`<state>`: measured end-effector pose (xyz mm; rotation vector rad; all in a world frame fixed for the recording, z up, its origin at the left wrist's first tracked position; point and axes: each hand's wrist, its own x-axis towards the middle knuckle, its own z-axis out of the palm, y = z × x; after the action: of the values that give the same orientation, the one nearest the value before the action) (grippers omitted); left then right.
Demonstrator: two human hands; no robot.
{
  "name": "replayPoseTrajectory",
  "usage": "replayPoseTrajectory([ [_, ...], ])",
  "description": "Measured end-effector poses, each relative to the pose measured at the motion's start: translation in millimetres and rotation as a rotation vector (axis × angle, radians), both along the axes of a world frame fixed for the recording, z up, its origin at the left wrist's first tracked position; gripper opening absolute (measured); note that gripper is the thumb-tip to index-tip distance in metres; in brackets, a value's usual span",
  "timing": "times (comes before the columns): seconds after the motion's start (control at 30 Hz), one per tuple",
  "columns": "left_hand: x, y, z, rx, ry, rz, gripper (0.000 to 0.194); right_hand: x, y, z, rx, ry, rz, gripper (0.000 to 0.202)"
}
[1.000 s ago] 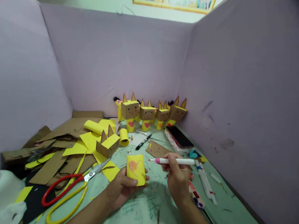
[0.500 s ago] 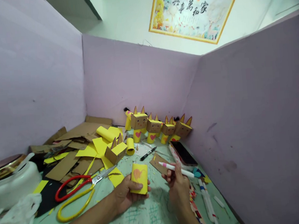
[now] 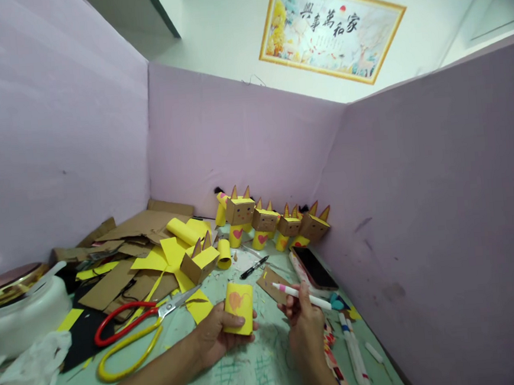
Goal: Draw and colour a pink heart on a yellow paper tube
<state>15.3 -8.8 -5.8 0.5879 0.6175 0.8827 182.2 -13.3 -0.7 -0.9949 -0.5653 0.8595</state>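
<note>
In my left hand (image 3: pixel 218 333) is a yellow paper tube (image 3: pixel 239 308), its thumb pressed over the front. An orange shape and a thin outline are drawn on the tube. My right hand (image 3: pixel 306 319) grips a white marker (image 3: pixel 307 296) with a pink end pointing left, a short way to the right of the tube and apart from it. Just beyond the marker lies a flat piece of cardboard (image 3: pixel 269 280). A black pen (image 3: pixel 254 267) rests farther back. Scissors (image 3: pixel 159 313) with red and yellow handles lie left of my left hand.
Several yellow paper figures with cardboard box heads (image 3: pixel 265 218) stand at the back. A loose box head (image 3: pixel 200 264) sits near cardboard scraps (image 3: pixel 108 285) on the left. A phone (image 3: pixel 315 267) and more markers (image 3: pixel 353 348) lie right. Purple panels (image 3: pixel 234 135) enclose the table.
My right hand and the marker have shifted slightly left and down. The left hand still holds the yellow tube in nearly the same place. The camera view has tilted a little.
</note>
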Motion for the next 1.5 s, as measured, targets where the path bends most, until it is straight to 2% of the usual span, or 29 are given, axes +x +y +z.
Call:
replayPoseTrajectory([
  [0.2,-2.6,-2.6,1.0,0.017,-0.008,-0.003,0.037,0.1,-2.2,-1.5,0.001,-0.010,-0.017,0.037],
  [0.53,-3.1,-1.7,0.1,0.008,0.002,-0.014,0.037,-9.2,-11.2,11.1,0.020,-0.049,0.000,0.036],
  [0.7,-1.2,-2.3,1.0,0.005,-0.006,-0.050,0.036,-11.3,-16.4,3.7,0.044,-0.193,0.082,0.026],
  [0.83,4.7,1.0,3.8,-0.082,0.028,-0.016,0.038,-15.7,-18.0,1.0,0.061,-0.301,0.120,0.025],
  [1.03,17.2,3.6,6.7,-0.107,-0.038,0.046,0.043,-18.1,-6.8,19.9,0.043,-0.176,0.263,0.029],
  [1.13,18.5,5.1,4.9,-0.103,-0.046,0.069,0.039,-12.8,-2.7,25.9,0.050,-0.116,0.232,0.029],
  [1.27,15.6,6.4,2.1,-0.085,-0.019,0.000,0.039,-6.5,-8.5,21.2,0.073,-0.089,0.107,0.027],
  [1.37,14.4,6.4,-0.1,-0.085,-0.012,-0.024,0.040,-5.0,-15.3,15.2,0.083,-0.175,0.104,0.025],
  [1.5,15.0,5.8,-2.3,-0.045,-0.012,-0.062,0.042,-5.9,-17.5,9.4,0.014,-0.361,0.138,0.028],
])
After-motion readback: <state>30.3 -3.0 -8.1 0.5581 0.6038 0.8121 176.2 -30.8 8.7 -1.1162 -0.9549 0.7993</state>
